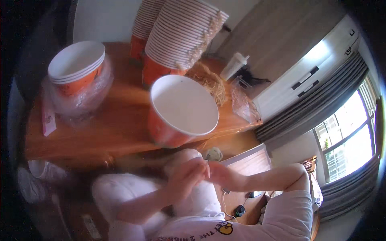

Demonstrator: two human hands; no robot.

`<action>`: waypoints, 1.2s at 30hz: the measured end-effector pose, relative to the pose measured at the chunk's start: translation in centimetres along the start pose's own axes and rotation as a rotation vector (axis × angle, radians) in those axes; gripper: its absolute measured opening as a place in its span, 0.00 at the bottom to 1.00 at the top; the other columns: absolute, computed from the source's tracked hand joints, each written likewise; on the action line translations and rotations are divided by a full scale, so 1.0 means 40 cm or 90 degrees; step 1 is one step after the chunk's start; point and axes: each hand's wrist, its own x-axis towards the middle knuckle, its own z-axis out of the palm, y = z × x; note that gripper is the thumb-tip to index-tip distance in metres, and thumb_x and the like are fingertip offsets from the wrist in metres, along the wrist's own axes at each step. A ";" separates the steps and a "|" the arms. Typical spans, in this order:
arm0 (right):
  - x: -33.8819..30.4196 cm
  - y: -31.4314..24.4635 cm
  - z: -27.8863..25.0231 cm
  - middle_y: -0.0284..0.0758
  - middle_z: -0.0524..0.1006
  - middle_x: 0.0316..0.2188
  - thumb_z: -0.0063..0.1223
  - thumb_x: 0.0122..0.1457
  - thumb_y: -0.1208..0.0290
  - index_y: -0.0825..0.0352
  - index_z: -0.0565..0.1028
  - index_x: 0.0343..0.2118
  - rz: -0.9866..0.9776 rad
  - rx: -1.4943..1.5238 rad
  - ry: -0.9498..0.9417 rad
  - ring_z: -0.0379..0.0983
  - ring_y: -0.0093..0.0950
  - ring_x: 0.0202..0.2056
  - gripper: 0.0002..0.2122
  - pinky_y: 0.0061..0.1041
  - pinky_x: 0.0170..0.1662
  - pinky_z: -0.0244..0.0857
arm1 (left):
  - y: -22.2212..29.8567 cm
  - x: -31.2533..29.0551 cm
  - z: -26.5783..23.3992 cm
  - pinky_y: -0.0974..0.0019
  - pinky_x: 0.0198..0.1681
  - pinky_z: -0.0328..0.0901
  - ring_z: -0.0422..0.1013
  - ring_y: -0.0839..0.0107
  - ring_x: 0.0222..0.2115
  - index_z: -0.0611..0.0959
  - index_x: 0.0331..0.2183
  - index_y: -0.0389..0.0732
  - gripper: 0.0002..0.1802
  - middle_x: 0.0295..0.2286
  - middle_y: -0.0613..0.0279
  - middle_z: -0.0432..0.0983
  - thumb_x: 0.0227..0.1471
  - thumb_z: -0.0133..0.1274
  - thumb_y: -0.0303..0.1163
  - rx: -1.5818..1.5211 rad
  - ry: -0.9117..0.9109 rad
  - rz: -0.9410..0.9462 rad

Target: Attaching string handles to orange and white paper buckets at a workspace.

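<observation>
My left hand and my right hand meet above my knee, just in front of the table edge. Both sets of fingers are closed and pressed together at the tips. Whatever lies between them is too small or too hidden to make out. Closest to them on the table stands a single orange paper bucket with a white inside, at the front edge. Behind it rises a tall stack of paper buckets with beige cord ends hanging along one side. A bundle of beige cords lies beside that stack.
Nested buckets in clear plastic wrap stand at the left of the wooden table, near a pink packet. Another bucket stack is at the back. A white cup and a clear plastic bag sit at the right.
</observation>
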 end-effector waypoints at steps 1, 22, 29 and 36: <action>0.005 -0.025 -0.006 0.33 0.71 0.46 0.53 0.59 0.77 0.68 0.67 0.49 -0.112 -0.051 0.040 0.67 0.22 0.47 0.15 0.26 0.51 0.62 | 0.000 0.000 -0.005 0.73 0.31 0.58 0.60 0.80 0.25 0.74 0.28 0.41 0.12 0.23 0.70 0.64 0.62 0.40 0.32 0.060 0.027 0.007; 0.044 -0.229 0.000 0.37 0.80 0.30 0.62 0.49 0.86 0.65 0.60 0.40 -0.253 -0.041 0.064 0.78 0.24 0.36 0.22 0.21 0.39 0.70 | 0.032 -0.014 -0.023 0.67 0.26 0.65 0.70 0.74 0.22 0.79 0.38 0.36 0.10 0.24 0.62 0.74 0.60 0.46 0.30 0.369 0.078 0.177; 0.054 -0.253 0.017 0.35 0.79 0.30 0.68 0.44 0.82 0.64 0.63 0.39 -0.265 -0.023 0.059 0.77 0.25 0.35 0.23 0.20 0.36 0.67 | 0.076 -0.011 -0.041 0.59 0.23 0.63 0.71 0.59 0.20 0.82 0.28 0.39 0.03 0.20 0.58 0.74 0.48 0.59 0.27 0.564 0.070 0.327; 0.124 -0.300 -0.033 0.36 0.78 0.42 0.65 0.44 0.75 0.66 0.73 0.40 -0.709 -0.741 0.232 0.73 0.32 0.39 0.18 0.28 0.44 0.61 | 0.081 -0.008 -0.068 0.63 0.24 0.64 0.71 0.62 0.20 0.79 0.24 0.38 0.06 0.20 0.60 0.74 0.50 0.55 0.29 0.548 0.182 0.301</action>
